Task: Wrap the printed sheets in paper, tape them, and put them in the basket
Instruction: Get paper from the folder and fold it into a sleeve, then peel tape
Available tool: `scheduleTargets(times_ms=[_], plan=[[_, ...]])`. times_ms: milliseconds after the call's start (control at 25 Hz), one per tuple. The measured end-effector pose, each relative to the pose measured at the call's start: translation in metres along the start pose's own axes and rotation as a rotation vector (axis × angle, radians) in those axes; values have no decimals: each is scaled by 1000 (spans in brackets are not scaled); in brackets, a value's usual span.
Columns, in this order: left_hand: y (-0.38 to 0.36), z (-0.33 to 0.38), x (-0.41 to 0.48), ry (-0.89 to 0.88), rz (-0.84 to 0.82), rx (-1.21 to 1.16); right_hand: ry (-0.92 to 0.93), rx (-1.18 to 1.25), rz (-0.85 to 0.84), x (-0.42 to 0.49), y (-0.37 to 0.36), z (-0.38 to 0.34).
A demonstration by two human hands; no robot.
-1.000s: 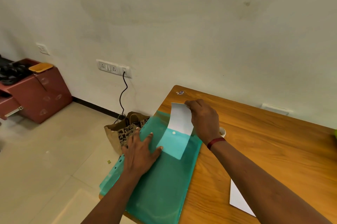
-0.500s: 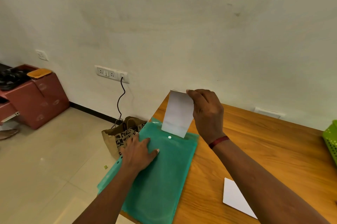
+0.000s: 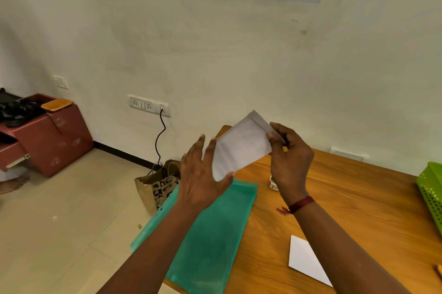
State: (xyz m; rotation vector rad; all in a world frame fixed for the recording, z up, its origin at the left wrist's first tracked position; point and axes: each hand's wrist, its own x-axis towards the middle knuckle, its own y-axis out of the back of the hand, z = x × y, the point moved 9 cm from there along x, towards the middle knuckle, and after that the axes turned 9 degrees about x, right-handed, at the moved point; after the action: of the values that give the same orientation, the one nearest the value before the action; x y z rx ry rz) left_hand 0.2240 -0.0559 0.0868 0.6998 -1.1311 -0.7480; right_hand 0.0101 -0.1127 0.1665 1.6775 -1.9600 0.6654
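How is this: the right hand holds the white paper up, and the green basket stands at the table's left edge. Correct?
No: in the head view the basket stands at the right edge of the table. The right hand holds the paper up.

The right hand [image 3: 290,157] pinches the small white rectangular paper sheet [image 3: 241,148] at its upper right end, thumb on the near face, fingers curled behind. The left hand [image 3: 203,179] is at the sheet's lower left edge, back to the camera, fingers straight and spread. Both forearms reach up from below the sheet.
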Motion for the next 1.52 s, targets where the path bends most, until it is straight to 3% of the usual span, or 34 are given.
scheduleTargets(times_ms=[280, 400, 680, 960, 1160, 1520], plan=[[-6, 101, -20, -371, -98, 77, -529, 307, 206, -62, 81, 55], [-20, 138, -45, -484, -128, 102, -657, 420, 300, -95, 121, 63], [-43, 201, -76, -505, -331, 64, -730, 458, 380, -128, 187, 64], [-47, 232, -76, -520, -343, 106, -718, 375, 416, -116, 220, 61], [-44, 229, -68, -516, -305, 94, -813, 396, 289, -108, 223, 62], [-33, 224, -55, -624, -287, 21, -1007, 438, -220, -96, 213, 48]])
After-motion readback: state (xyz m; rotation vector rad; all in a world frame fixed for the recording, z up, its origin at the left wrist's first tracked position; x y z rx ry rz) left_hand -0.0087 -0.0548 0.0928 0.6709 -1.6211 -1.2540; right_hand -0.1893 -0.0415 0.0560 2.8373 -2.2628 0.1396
